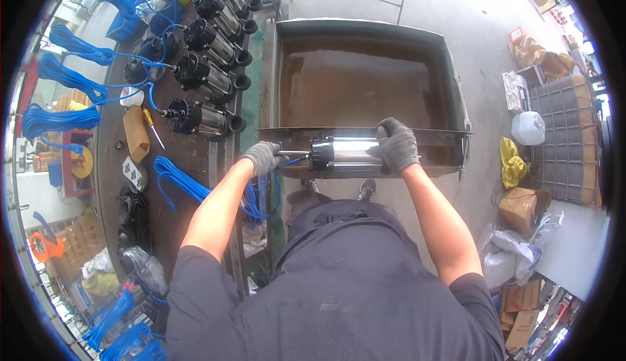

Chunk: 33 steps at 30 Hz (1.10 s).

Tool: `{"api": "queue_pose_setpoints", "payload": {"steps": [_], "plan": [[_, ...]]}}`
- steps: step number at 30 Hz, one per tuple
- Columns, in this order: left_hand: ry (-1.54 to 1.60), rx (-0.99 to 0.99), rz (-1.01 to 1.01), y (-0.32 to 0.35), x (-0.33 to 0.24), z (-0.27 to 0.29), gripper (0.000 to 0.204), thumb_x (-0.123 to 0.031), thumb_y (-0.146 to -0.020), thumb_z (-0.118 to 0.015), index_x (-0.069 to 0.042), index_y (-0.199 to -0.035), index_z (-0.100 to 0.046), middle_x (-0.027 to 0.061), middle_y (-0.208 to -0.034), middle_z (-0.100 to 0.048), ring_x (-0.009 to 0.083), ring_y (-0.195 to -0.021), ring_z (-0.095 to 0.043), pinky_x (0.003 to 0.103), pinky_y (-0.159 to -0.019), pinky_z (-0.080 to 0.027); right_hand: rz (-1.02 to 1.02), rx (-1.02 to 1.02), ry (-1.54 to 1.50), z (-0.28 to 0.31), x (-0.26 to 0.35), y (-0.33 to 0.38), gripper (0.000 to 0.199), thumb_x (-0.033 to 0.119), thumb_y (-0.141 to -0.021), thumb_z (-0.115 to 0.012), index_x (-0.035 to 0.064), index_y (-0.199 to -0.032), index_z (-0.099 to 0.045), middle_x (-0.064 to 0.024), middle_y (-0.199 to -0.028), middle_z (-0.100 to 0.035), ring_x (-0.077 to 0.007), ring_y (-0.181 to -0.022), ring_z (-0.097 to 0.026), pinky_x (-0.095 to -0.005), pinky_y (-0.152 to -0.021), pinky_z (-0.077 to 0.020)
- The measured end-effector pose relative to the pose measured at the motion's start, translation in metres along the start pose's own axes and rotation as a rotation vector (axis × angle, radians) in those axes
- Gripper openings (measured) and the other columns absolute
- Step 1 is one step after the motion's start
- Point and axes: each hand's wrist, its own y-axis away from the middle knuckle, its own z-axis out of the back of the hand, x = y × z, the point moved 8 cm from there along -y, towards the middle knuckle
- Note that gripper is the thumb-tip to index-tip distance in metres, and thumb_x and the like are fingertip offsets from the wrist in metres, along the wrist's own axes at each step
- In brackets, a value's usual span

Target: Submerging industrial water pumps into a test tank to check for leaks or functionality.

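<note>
The right hand [396, 144] wraps its fingers around the steel pump [345, 153] lying on the near rim of the water tank [450, 77], while the left hand [263, 157] closes on its blue cable [292, 161] end.

- One pump [345, 153] lay across the tank rim at centre.
- Five pumps [207, 77] stood upper left.
- Two gloved hands [396, 144] held the centre pump.

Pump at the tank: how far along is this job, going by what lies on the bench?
Looks done: a row of similar pumps lies on the bench, blue cables attached. In hand: one steel pump lies across the near rim of the water tank, right hand gripping its body, left hand at its cable end. Left: this pump is not in the row; how many remain, I cannot tell.
</note>
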Motion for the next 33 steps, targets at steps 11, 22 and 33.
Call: {"api": "queue_pose_setpoints", "payload": {"steps": [11,22,33], "plan": [[0.395,-0.103,0.155,0.021,-0.014,0.002,0.049,-0.053,-0.096,-0.07,-0.005,-0.103,-0.071,0.0055,-0.077,-0.068,0.015,-0.065,-0.065,0.031,-0.057,-0.051,0.094,-0.073,0.083,0.007,0.006,0.0,0.018,0.021,-0.094,-0.064,0.0062,-0.102,-0.072,-0.0192,-0.099,-0.074,-0.0379,-0.099,-0.071,-0.0472,-0.091,-0.0552],[0.897,-0.171,-0.192,0.02,-0.013,-0.012,0.026,-0.028,-0.099,-0.073,-0.011,-0.112,-0.059,0.0026,-0.092,-0.067,0.0104,-0.079,-0.063,0.025,-0.068,-0.051,0.163,-0.108,0.055,0.011,0.003,-0.002,0.015,0.02,-0.091,-0.065,0.0071,-0.094,-0.073,-0.0196,-0.094,-0.073,-0.0396,-0.094,-0.07,-0.049,-0.089,-0.0554],[0.975,-0.404,0.014,0.034,0.0,-0.015,0.032,-0.028,-0.102,-0.07,-0.012,-0.128,-0.059,0.0025,-0.104,-0.068,0.0135,-0.09,-0.066,0.029,-0.075,-0.055,0.067,-0.112,-0.532,0.038,-0.042,0.013,0.028,0.025,-0.099,-0.068,0.0014,-0.114,-0.068,-0.0199,-0.113,-0.07,-0.0324,-0.106,-0.069,-0.0431,-0.096,-0.0534]]}}
